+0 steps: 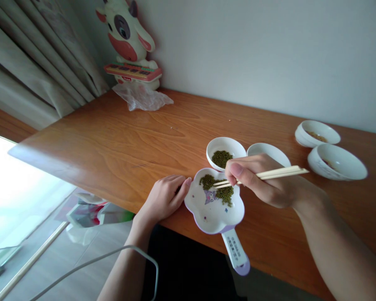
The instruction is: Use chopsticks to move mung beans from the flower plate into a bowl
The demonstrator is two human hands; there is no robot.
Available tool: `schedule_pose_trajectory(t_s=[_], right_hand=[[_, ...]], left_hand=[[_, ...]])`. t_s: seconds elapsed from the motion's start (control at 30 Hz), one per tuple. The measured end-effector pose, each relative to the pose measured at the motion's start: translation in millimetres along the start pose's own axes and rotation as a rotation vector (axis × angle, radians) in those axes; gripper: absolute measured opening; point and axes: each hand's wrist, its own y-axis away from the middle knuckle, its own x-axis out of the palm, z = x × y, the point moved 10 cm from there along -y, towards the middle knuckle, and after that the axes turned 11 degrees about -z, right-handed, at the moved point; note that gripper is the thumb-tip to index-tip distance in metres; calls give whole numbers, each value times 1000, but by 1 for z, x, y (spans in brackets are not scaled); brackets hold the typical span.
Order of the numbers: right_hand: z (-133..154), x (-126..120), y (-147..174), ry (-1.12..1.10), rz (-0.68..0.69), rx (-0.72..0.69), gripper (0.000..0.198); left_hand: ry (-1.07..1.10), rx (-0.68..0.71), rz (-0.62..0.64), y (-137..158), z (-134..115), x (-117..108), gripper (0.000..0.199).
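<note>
My right hand [263, 179] is closed around a pair of light wooden chopsticks [282, 172]. Their tips touch green mung beans [224, 195] in a white flower-shaped dish [213, 219] with a lilac rim, a cartoon print and a labelled handle. The beans lie in two loose heaps on the dish's far half. At the dish's left rim, my left hand [167, 196] rests on the table edge, fingers curled and thumb against the rim; its fingertips are partly hidden. Just behind the dish stands a white bowl [211, 146] with more mung beans.
Beside it is another white bowl [266, 148], partly behind my right hand. Two white bowls [347, 165] at the right hold small brownish contents. A cow toy keyboard [133, 71] and a clear plastic bag [144, 98] sit at the back left. A grey cable [113, 252] crosses near my left forearm.
</note>
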Motion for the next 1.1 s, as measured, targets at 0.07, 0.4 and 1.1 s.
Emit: schedule_pose_trajectory(t_s=[0.07,0.4,1.1], right_hand=[[0,0,-1,16,-10,0,45],[-2,1,-1,18,-6,-4,45],[-2,-14,0,15,-99,-14,52]], left_hand=[[1,3,1,0,0,0,42],[6,1,9,0,0,0,42],[5,-20,33,2,3,4,40]])
